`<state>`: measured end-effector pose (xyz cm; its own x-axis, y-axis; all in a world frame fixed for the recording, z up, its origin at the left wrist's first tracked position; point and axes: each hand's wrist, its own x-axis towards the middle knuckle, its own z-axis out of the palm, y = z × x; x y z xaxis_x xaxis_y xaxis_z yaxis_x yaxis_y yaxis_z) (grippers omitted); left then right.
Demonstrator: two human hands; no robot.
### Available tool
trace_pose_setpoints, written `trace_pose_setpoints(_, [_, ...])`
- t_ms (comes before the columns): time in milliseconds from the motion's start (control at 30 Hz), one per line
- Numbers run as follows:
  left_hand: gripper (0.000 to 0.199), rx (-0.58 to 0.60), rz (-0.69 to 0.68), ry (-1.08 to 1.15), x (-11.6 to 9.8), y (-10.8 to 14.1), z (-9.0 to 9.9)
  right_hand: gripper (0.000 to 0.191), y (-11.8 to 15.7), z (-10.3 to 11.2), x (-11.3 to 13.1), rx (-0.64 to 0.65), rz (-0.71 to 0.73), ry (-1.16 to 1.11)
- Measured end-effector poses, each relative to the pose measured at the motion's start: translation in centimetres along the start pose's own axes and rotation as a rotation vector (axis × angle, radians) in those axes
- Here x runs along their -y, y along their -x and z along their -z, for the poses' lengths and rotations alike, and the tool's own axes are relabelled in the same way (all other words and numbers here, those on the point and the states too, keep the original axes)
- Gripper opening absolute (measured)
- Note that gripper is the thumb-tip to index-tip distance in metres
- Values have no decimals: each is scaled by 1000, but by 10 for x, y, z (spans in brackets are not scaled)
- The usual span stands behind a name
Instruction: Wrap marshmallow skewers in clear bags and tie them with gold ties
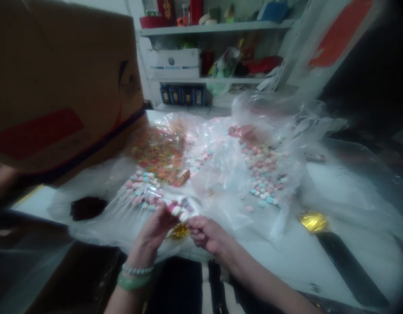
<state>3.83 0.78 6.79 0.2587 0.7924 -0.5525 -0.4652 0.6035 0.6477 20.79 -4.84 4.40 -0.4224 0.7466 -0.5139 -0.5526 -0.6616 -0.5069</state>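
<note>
A small clear bag of pink and white candies (177,210), with a printed white label (189,205), is held up between both hands. My left hand (159,224) is closed around its left side. My right hand (205,233) pinches its lower right edge, with the fingers pressed together. Just below the bag, between my hands, is a bundle of shiny gold twist ties or foil strips (179,231); its exact kind is blurred. Behind my left hand, pastel candies (140,185) lie in or under clear plastic.
Orange-wrapped sweets (165,157) and a large plastic bag with pastel candies (263,170) cover the table's middle. A big cardboard box (64,87) stands left. A dark strip with a gold end (314,221) lies right. Shelves (217,28) rise behind.
</note>
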Motion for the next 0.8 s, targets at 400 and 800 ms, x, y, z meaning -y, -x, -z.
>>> trace_pose_setpoints(400, [13,-3,-60,136,-13,-1,7,16,3,-12,-1,-327,393,591])
trace_pose_setpoints(800, [20,9,-64,96,-6,-10,10,24,-6,-1,-6,-262,246,233])
